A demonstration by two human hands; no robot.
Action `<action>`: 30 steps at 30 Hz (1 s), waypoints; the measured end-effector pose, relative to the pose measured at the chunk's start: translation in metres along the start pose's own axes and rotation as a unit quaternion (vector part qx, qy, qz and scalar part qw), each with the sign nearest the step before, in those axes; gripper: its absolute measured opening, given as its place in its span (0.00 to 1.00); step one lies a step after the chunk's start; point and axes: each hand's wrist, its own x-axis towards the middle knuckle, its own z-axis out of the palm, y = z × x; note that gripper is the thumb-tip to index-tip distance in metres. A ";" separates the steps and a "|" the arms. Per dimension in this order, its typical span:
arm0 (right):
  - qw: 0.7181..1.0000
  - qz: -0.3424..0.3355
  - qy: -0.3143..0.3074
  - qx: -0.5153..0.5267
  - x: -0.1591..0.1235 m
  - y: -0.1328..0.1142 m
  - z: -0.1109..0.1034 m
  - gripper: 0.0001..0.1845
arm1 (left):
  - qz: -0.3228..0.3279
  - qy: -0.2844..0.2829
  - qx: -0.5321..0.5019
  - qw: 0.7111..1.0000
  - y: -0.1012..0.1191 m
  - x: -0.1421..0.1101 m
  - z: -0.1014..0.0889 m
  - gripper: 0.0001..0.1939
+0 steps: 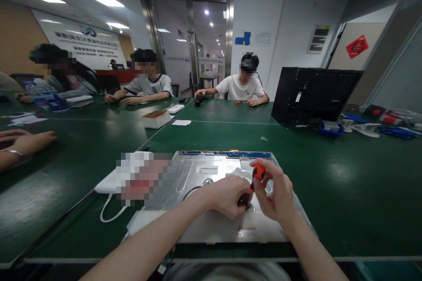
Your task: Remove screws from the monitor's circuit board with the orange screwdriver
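A flat silver metal panel (184,175), like the back of a display, lies on the green table before me. Along its far edge runs a blue circuit board strip (211,154). My right hand (278,193) pinches the orange and black handle of a screwdriver (259,172), held tilted above the panel's right half; its tip is hidden. Beside it, my left hand (231,195) is closed over the panel, fingers curled near the screwdriver's lower end. What those fingers hold, if anything, is hidden. A round metal fitting (207,182) and a dark cable show left of that hand.
White device with a cable (107,180) stands left of the panel. Farther off are an open cardboard box (156,119), a white card (181,123) and a black monitor (313,96). A blue tray (331,128) sits by the monitor. Several people sit around the table (356,193); another person's hands (29,142) rest at left.
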 end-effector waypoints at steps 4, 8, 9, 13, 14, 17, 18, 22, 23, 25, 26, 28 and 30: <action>1.000 0.016 0.012 -0.003 0.000 -0.001 0.000 0.20 | -0.006 -0.001 0.001 1.000 0.001 0.000 0.000 0.05; 0.999 0.019 0.038 -0.023 0.001 -0.001 0.003 0.18 | -0.001 0.002 0.010 1.000 0.000 -0.001 0.001 0.05; 0.999 0.015 0.042 -0.028 0.001 0.000 0.003 0.17 | 0.002 0.004 0.013 1.000 0.000 -0.001 0.001 0.04; 0.998 -0.002 0.041 -0.053 0.002 0.000 0.005 0.14 | 0.014 0.014 0.022 1.000 -0.003 -0.002 0.004 0.05; 0.997 -0.005 0.040 -0.059 0.002 0.000 0.004 0.14 | 0.013 0.013 0.024 1.000 -0.003 -0.001 0.004 0.04; 0.998 -0.008 0.031 -0.062 0.003 0.000 0.003 0.14 | 0.009 0.007 0.020 1.000 -0.002 -0.001 0.003 0.04; 0.998 -0.008 0.026 -0.056 0.003 -0.001 0.002 0.15 | 0.009 0.006 0.016 1.000 -0.001 -0.001 0.002 0.05; 1.000 -0.001 -0.005 -0.001 0.003 -0.001 -0.002 0.19 | -0.004 0.005 0.013 1.000 0.002 0.000 -0.001 0.05; 1.000 0.002 -0.009 0.010 0.003 -0.001 -0.002 0.20 | -0.007 0.004 0.014 1.000 0.002 0.000 -0.001 0.04; 1.000 0.008 -0.007 0.016 0.003 -0.001 -0.003 0.22 | -0.007 0.004 0.013 1.000 0.002 0.001 -0.001 0.04; 1.000 0.011 -0.003 0.013 0.003 -0.002 -0.003 0.22 | -0.007 0.004 0.012 1.000 0.002 0.001 0.000 0.03; 1.000 0.015 0.004 0.002 0.003 -0.002 -0.003 0.22 | -0.007 0.001 0.011 1.000 0.001 0.001 0.000 0.03; 1.000 0.020 0.011 -0.007 0.003 -0.003 -0.002 0.21 | -0.009 -0.002 0.012 1.000 0.000 0.001 0.000 0.03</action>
